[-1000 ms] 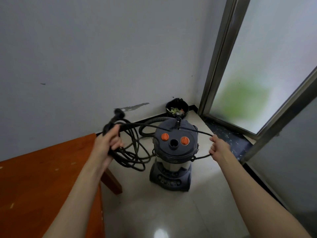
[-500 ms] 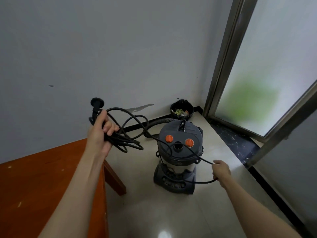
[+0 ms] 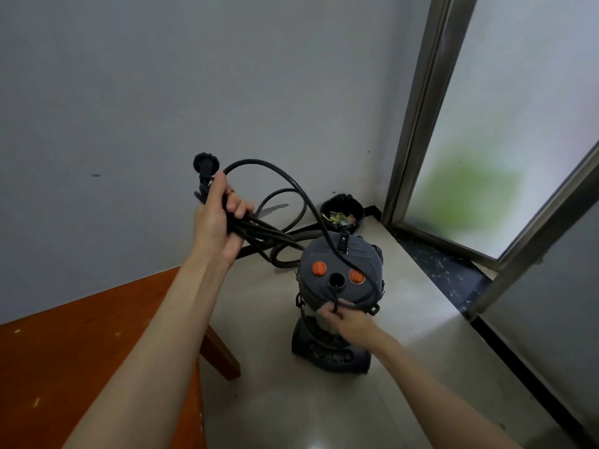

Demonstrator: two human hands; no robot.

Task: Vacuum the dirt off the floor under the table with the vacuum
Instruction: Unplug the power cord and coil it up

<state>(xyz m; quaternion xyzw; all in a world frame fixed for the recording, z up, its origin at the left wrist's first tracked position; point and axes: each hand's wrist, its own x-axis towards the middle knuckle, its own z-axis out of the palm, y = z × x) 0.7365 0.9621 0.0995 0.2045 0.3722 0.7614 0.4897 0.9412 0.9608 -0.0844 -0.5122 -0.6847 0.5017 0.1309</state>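
A grey canister vacuum point(image 3: 340, 254) with two orange knobs stands on the tiled floor near the room's corner. Its black power cord point(image 3: 285, 179) loops up from the lid. My left hand point(image 3: 217, 218) is raised to the left of the vacuum, shut on a bundle of cord loops, with the plug point(image 3: 205, 165) sticking up above the fist. My right hand point(image 3: 345, 320) is at the front rim of the vacuum lid, pinching a strand of the same cord. The black hose point(image 3: 285, 254) lies on the floor behind the vacuum.
A red-brown wooden table point(image 3: 81, 351) fills the lower left, one leg point(image 3: 218, 354) close to the vacuum. A black bin point(image 3: 342, 212) with scraps sits in the corner. A metal-framed frosted glass door point(image 3: 505, 140) and its dark threshold point(image 3: 447, 270) run along the right.
My right hand moved left along the cord, from beside the vacuum to the front of its lid. My left hand stayed raised with the cord bundle, and the loops hang shorter.
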